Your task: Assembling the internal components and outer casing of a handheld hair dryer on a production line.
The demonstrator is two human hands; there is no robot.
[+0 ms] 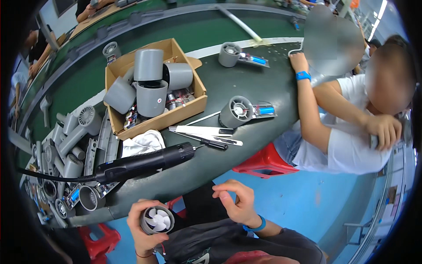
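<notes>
My left hand [140, 224] wraps round a grey cylindrical fan housing [146, 223] over my lap. Its open end faces up and shows a white fan blade wheel [158, 219], and a thin red wire hangs below. To the right my right hand [237, 202] is raised, apart from the housing. Its fingers curl in toward the thumb, and anything between them is too small to make out. On the table in front lies a black electric screwdriver [147, 163], its bit pointing right. Beyond it are a white-handled utility knife [202, 130] and a black pen [214, 144].
A cardboard box [193, 105] holds grey cylinders and small parts. Two fan assemblies [236, 111] with blue batteries stand right of it. Grey fan shells [72, 136] pile up at left, near a white cloth [144, 143]. A co-worker [347, 127] sits at right by a red stool [266, 162].
</notes>
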